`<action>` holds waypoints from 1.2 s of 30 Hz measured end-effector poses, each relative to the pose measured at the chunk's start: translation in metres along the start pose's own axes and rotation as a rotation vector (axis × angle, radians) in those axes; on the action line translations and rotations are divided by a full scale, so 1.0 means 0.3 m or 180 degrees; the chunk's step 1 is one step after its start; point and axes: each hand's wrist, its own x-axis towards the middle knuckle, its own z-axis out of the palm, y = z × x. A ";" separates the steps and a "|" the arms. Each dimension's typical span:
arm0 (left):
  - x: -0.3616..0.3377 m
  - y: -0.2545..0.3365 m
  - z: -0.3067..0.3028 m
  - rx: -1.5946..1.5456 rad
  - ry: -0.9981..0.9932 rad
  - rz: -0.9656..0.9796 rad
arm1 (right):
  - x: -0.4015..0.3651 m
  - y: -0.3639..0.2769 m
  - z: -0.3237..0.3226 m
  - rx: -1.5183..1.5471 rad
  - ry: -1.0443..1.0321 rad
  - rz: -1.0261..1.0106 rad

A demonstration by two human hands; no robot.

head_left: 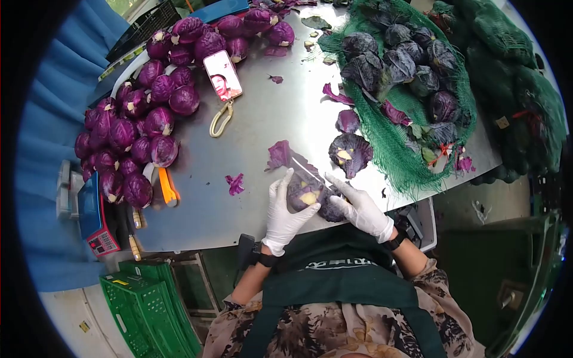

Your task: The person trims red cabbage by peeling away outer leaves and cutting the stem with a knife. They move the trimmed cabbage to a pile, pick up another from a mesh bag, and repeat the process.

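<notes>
Both my hands wear white gloves. My left hand [285, 215] is curved round the left side of a purple cabbage [303, 196], whose pale cut stem faces up. My right hand [363, 210] is closed on a knife [307, 170]; its thin blade slants up and left over that cabbage, and its handle is hidden by the fingers. Under the right fingers lies a dark cabbage piece [332, 209]. Loose purple leaves [279, 155] lie just beyond the blade. Behind my right hand sits a dark cabbage [350, 155] with a pale cut stem.
Purple cabbages [160, 121] are piled at the left. A phone [223, 76] with a looped strap lies on the metal table [262, 119]. Dark cabbages [400, 62] fill an open green net [373, 128] at the right. An orange-handled tool [167, 187] and a scale [102, 241] are at the left.
</notes>
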 end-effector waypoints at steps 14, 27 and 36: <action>0.019 0.029 -0.009 -0.0190 -0.0372 0.0461 | 0.178 -0.087 -0.085 -0.0807 -0.0467 0.0499; -0.036 -0.003 -0.010 -0.0258 0.0095 0.0561 | 0.144 0.110 -0.111 -0.0827 0.1320 0.1183; 0.010 -0.066 0.034 0.0276 -0.0009 0.0102 | 0.010 -0.038 0.043 0.0033 -0.0143 0.1220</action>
